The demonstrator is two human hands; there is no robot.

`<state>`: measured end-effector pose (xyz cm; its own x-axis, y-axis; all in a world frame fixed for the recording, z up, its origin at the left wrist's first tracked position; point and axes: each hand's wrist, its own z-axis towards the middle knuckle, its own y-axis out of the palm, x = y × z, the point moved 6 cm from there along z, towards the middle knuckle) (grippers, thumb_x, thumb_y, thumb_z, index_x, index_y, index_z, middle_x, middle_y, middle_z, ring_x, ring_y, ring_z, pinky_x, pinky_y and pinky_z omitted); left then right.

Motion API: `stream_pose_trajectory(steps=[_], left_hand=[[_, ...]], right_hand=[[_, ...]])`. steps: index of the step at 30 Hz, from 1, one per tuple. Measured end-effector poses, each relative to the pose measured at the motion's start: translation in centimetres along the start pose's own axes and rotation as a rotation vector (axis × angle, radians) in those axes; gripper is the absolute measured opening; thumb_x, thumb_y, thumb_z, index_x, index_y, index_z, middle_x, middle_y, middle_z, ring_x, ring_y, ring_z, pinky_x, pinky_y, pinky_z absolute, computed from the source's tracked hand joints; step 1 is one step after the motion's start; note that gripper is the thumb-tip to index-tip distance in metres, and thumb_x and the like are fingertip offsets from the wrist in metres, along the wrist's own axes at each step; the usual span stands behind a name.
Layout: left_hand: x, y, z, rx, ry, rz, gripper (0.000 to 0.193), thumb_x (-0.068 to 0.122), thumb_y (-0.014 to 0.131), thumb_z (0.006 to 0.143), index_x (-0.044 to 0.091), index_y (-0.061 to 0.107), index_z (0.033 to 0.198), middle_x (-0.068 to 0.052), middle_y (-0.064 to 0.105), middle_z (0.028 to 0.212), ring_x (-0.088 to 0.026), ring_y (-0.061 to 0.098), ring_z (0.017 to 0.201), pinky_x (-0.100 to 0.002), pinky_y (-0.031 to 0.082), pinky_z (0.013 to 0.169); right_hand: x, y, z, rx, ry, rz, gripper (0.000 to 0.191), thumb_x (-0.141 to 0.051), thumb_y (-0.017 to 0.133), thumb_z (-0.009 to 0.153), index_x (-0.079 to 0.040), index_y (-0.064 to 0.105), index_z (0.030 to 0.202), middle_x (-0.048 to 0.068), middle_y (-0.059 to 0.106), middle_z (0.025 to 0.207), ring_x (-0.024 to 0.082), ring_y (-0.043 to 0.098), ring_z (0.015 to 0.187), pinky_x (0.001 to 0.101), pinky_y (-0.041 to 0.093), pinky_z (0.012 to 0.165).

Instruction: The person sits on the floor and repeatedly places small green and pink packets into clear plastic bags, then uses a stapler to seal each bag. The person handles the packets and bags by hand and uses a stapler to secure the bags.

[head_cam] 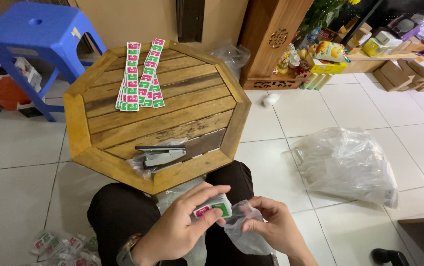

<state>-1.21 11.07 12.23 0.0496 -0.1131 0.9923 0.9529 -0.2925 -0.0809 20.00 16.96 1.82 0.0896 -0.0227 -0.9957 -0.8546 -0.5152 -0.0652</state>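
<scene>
The person is sitting at a low octagonal wooden table (98, 143) and working over the lap, near the bottom of the view. The left hand (177, 229) is pinching a small stack of pink-and-green paper labels (213, 208) between thumb and fingers, tilting it toward the right. The right hand (271, 229) is gripping a small clear plastic bag (241, 231), its fingers curled around the mouth; labels and bag are touching at the bag's opening, and the stack is not yet inside.

On the far part of the table, strips of the same pink-and-green labels (140, 76) are lying fanned out, unbagged. A grey stapler (161, 155) is resting on a bit of plastic at the near edge. Filled little packets (61, 244) are lying on the floor at the near left, so some appear finished, while the strips suggest much is left. A large clear plastic sack (345, 165) is lying on the tiles at the right, and a blue plastic stool (39, 34) is standing at the far left.
</scene>
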Motion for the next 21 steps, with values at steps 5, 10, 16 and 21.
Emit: stream_pose_trajectory(steps=[5, 10, 16, 21], left_hand=[[1.8, 0.1, -0.5, 0.047, 0.216, 0.401, 0.046, 0.014, 0.071, 0.093, -0.001, 0.058, 0.135, -0.016, 0.072, 0.109, -0.032, 0.073, 0.09, -0.037, 0.056, 0.075], [1.4, 0.5, -0.3, 0.046, 0.148, 0.425, 0.035, 0.016, 0.07, 0.093, 0.001, 0.06, 0.123, -0.013, 0.072, 0.105, -0.03, 0.076, 0.083, -0.038, 0.058, 0.069], [1.8, 1.6, -0.3, -0.015, 0.271, 0.56, 0.027, 0.012, 0.071, 0.092, 0.005, 0.065, 0.117, -0.01, 0.07, 0.1, -0.03, 0.075, 0.076, -0.038, 0.058, 0.065], [1.5, 1.7, 0.1, -0.016, 0.21, 0.604, 0.029, 0.012, 0.072, 0.09, 0.004, 0.064, 0.116, -0.01, 0.07, 0.096, -0.029, 0.074, 0.071, -0.036, 0.058, 0.061]], right_hand=[[0.1, 0.2, -0.4, -0.001, 0.012, 0.007, 0.037, -0.01, 0.091, 0.069, 0.002, 0.076, 0.101, 0.003, 0.076, 0.093, 0.012, 0.067, 0.088, 0.0298, 0.055, 0.081], [-0.5, 0.4, -0.7, 0.002, 0.01, -0.038, 0.034, -0.01, 0.092, 0.069, 0.001, 0.077, 0.097, 0.003, 0.075, 0.09, 0.013, 0.066, 0.085, 0.0301, 0.054, 0.078], [-1.2, 0.5, -1.2, 0.027, 0.022, -0.126, 0.033, -0.01, 0.092, 0.068, 0.0, 0.076, 0.094, 0.001, 0.076, 0.087, 0.013, 0.066, 0.083, 0.0297, 0.053, 0.078], [-1.7, 1.3, -1.4, 0.022, 0.001, -0.114, 0.032, -0.009, 0.091, 0.07, 0.0, 0.077, 0.097, 0.003, 0.076, 0.089, 0.013, 0.067, 0.084, 0.0299, 0.054, 0.08]])
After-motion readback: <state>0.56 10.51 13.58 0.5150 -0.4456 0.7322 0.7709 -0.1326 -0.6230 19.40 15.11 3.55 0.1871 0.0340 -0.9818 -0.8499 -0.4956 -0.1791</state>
